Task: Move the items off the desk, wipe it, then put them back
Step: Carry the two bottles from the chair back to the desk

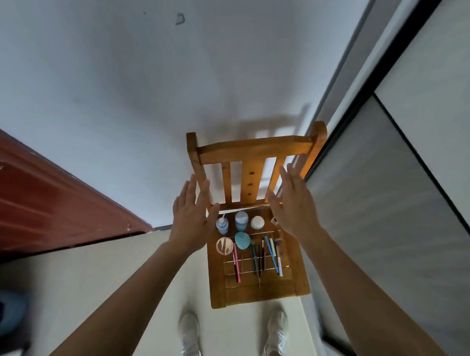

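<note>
Head view: your left hand point(192, 219) and right hand point(294, 209) hover flat-fingered and empty beside the wooden chair point(256, 148). Its seat holds the blue bottles point(241, 220), round mirror point(224, 246), teal sponge point(242, 240) and pencils point(272, 255) (parked off the unseen desk, I judge).

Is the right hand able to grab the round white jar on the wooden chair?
Probably yes. The open right hand hovers just to the right of the round white jar at the back of the wooden chair seat. Nothing covers the jar, so the way looks free.
</note>
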The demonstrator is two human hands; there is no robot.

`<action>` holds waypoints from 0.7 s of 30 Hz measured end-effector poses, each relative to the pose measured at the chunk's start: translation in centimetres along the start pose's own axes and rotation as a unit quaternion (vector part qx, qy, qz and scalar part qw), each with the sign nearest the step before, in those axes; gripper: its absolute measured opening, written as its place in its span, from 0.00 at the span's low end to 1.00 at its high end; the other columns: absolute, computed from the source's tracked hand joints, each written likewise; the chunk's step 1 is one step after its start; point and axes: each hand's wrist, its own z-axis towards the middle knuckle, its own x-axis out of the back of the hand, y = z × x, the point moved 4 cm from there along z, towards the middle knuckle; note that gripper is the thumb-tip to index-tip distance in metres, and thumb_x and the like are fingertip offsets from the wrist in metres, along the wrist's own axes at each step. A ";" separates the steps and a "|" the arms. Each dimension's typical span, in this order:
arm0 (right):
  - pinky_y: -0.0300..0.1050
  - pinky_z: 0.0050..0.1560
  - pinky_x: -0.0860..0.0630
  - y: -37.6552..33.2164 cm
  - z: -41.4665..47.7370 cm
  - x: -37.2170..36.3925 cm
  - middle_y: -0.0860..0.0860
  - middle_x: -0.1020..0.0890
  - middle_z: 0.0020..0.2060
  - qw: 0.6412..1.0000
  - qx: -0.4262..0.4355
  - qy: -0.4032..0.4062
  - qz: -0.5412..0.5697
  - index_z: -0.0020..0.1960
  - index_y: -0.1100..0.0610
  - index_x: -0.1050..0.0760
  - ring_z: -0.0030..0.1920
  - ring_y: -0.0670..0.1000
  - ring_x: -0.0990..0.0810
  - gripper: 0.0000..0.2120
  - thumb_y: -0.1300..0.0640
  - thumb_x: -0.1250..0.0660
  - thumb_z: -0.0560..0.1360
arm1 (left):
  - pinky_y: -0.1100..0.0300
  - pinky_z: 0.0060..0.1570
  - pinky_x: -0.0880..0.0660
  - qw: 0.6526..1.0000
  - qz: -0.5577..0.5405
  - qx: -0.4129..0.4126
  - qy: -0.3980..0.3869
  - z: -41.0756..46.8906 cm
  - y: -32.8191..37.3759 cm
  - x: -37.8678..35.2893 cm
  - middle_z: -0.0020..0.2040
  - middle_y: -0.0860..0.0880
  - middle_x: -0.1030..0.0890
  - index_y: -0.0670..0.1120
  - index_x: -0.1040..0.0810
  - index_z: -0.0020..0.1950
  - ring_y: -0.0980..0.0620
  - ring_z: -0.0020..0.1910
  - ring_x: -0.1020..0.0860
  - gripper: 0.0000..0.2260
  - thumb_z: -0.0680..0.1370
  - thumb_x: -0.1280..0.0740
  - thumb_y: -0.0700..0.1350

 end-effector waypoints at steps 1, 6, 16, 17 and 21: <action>0.56 0.76 0.37 0.4 0.3 -0.4 0.56 0.44 0.81 1.000 0.002 -0.007 0.001 0.81 0.55 0.46 0.80 0.57 0.43 0.32 0.42 0.43 0.83 | 0.39 0.76 0.48 1.000 -0.002 0.005 -0.003 0.2 0.1 -0.7 0.81 0.49 0.57 0.54 0.49 0.81 0.46 0.80 0.56 0.30 0.80 0.55 0.64; 0.59 0.72 0.30 2.2 1.5 -3.9 0.55 0.36 0.78 1.000 0.004 -0.002 0.028 0.79 0.55 0.42 0.78 0.57 0.37 0.29 0.42 0.43 0.83 | 0.38 0.76 0.47 0.999 -0.018 0.012 -0.023 1.3 -0.8 -4.9 0.82 0.49 0.55 0.53 0.46 0.80 0.46 0.80 0.55 0.27 0.82 0.50 0.61; 0.45 0.62 0.24 6.3 -0.2 -20.5 0.51 0.21 0.66 0.998 -0.029 -0.005 0.049 0.75 0.50 0.35 0.64 0.54 0.21 0.27 0.38 0.42 0.81 | 0.40 0.74 0.43 0.993 -0.106 0.035 -0.050 2.7 -7.9 -20.3 0.81 0.53 0.48 0.58 0.50 0.79 0.47 0.80 0.49 0.27 0.83 0.44 0.61; 0.39 0.61 0.30 6.6 -0.4 -22.0 0.51 0.20 0.66 0.999 -0.024 0.009 0.037 0.75 0.51 0.33 0.64 0.53 0.21 0.27 0.41 0.38 0.80 | 0.40 0.73 0.42 0.991 -0.120 0.041 -0.048 2.9 -8.5 -21.8 0.81 0.54 0.46 0.59 0.49 0.78 0.47 0.79 0.47 0.27 0.82 0.44 0.62; 0.47 0.70 0.28 7.6 -0.9 -28.9 0.49 0.30 0.75 0.983 -0.031 -0.076 0.167 0.78 0.50 0.42 0.73 0.51 0.30 0.35 0.44 0.31 0.77 | 0.39 0.69 0.32 0.977 -0.195 0.073 -0.053 3.9 -10.7 -27.8 0.74 0.55 0.31 0.58 0.40 0.74 0.49 0.74 0.34 0.28 0.77 0.38 0.64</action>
